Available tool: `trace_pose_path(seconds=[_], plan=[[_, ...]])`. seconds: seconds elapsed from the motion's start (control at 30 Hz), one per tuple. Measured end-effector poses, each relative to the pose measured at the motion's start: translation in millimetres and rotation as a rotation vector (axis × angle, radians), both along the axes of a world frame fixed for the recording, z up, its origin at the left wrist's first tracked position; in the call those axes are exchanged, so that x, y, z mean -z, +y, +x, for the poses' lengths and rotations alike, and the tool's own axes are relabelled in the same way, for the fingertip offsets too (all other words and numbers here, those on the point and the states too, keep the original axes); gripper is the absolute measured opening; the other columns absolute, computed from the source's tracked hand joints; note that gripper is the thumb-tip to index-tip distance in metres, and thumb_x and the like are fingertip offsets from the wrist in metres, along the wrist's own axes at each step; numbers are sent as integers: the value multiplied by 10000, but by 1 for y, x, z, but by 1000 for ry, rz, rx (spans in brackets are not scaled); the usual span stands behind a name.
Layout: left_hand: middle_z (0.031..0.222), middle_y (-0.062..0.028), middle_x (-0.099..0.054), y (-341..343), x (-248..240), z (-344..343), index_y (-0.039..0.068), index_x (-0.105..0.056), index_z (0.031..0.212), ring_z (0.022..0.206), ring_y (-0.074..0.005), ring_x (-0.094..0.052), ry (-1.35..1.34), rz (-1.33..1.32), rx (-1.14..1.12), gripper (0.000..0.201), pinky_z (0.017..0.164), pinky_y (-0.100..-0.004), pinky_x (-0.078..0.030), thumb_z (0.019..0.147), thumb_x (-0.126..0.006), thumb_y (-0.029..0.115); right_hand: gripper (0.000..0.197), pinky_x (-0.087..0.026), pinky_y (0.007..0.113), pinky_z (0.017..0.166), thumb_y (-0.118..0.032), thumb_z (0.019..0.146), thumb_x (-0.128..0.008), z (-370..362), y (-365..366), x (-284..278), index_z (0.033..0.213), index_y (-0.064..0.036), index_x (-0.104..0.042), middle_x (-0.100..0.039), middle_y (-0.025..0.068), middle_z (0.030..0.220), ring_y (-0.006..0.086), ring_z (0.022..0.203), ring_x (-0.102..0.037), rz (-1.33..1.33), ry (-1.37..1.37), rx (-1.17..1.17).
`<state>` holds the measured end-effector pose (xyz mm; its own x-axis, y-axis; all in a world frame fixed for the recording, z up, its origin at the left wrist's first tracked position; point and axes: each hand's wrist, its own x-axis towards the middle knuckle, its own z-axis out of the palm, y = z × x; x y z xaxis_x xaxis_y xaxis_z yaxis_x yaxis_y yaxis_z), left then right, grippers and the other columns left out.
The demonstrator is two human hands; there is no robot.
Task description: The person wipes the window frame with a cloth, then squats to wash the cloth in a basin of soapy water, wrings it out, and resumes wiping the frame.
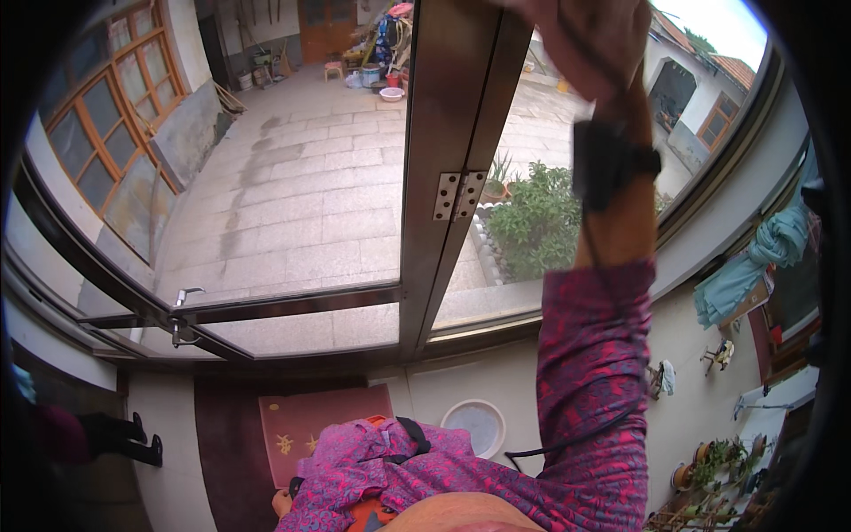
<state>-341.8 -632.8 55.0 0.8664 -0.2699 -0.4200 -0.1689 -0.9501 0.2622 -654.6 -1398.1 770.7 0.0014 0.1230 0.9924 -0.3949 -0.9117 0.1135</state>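
Observation:
My right hand (585,44) is raised high in front of the glass, beside the dark metal door frame (448,97). It is blurred and cut by the top edge, so its fingers and anything in them cannot be made out. A black band (612,164) wraps that wrist, and a dark cable runs along the arm. Below the hand, a metal hinge (459,196) joins two upright parts of the frame. Down at my side, only a small part of my left hand (282,504) shows past the patterned sleeve; its fingers are hidden.
On the left, the glass door carries a metal handle (183,310). A red mat (284,426) and a white basin (474,405) lie on the floor. A person's dark legs (111,430) show at far left. Rightward hangs a knotted teal curtain (771,244); potted plants (718,465) stand below.

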Motion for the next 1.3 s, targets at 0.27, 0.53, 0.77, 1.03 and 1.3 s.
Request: trace_pose_path(seconds=[0.27,0.53,0.77,1.03,1.3], plan=[[862,-167,-727,-2,-18,6,93,-771,874,877,-345,-700,-63,-66,-6,165,796,-447,-538,771,-756,221,363,-573,383,968,-189,1040,-473,19,48,193,1338,13,-511,-617,132,1258,238,1113,-646,597,-57,-390],[892,-167,-732,-3,-12,11,76,-768,903,893,-346,-703,-55,-29,10,189,791,-430,-538,795,-745,229,402,-594,381,911,-231,1032,-487,-5,29,126,1362,-1,-466,-598,126,1291,254,1107,-653,973,164,-1094],[902,-173,-731,0,-1,-10,65,-759,932,898,-348,-704,15,8,-12,201,791,-432,-538,805,-736,219,349,-568,371,837,-198,979,-574,31,40,-63,1283,-25,-573,-635,144,1167,258,1027,-667,4,79,-155],[908,-176,-731,-14,-43,-16,55,-753,964,902,-349,-705,66,86,15,219,795,-436,-539,813,-728,212,497,-569,373,842,-142,878,-689,43,61,51,1366,-174,-607,-603,93,1200,253,1031,-663,-35,60,297],[1217,-188,-649,-304,-289,49,22,-651,1222,1129,-369,-613,-428,-812,736,326,982,-413,-487,901,-599,36,538,-562,378,796,-161,758,-738,30,86,165,1289,-224,-684,-590,100,1226,307,1017,-654,259,154,154]])
